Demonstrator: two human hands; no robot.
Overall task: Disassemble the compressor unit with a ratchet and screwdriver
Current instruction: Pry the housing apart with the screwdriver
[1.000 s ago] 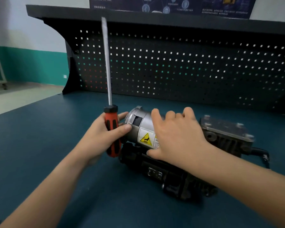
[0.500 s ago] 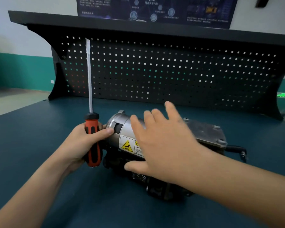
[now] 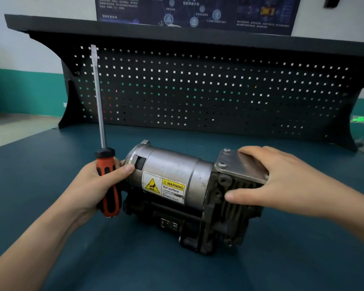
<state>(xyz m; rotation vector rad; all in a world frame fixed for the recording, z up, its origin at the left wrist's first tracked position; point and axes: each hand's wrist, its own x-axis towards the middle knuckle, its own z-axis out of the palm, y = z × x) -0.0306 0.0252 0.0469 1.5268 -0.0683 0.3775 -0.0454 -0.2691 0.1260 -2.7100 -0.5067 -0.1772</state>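
The compressor unit (image 3: 177, 171) lies on the blue bench top (image 3: 29, 185), the left hand (image 3: 93, 187) at its 9 o'clock end gripping a red-and-black screwdriver (image 3: 109, 185), blade pointing to 12 o'clock, the right hand (image 3: 282, 177) grasping its 3 o'clock end.

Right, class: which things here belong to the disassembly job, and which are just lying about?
Job: compressor; screwdriver, gripped by the left hand; right hand, holding the compressor's end. No ratchet in view.

Just around: pegboard; poster; bench, which only carries the compressor.
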